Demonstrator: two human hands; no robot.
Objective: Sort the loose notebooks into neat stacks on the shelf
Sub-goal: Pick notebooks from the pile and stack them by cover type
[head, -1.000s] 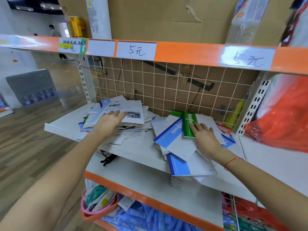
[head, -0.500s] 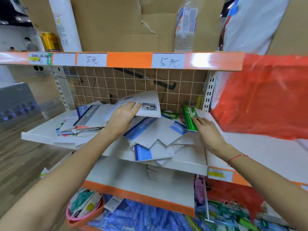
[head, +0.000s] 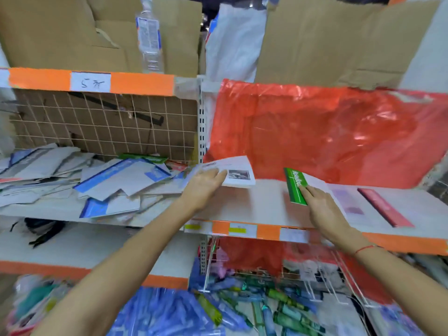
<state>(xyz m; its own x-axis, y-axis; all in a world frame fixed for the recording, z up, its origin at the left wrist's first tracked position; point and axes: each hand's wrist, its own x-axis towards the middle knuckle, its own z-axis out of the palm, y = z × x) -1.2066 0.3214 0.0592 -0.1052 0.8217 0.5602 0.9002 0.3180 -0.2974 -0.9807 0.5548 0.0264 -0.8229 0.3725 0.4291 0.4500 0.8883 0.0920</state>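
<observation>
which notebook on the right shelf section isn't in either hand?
The red-spined notebook, lying flat at the far right. The green-spined notebook is under the right hand; the left hand holds the white notebook.

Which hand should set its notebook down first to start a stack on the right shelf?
Right hand, probably: its green-spined notebook already sits low over the bare white shelf board. Left hand holds the white photo-cover notebook at the bay's edge.
</observation>
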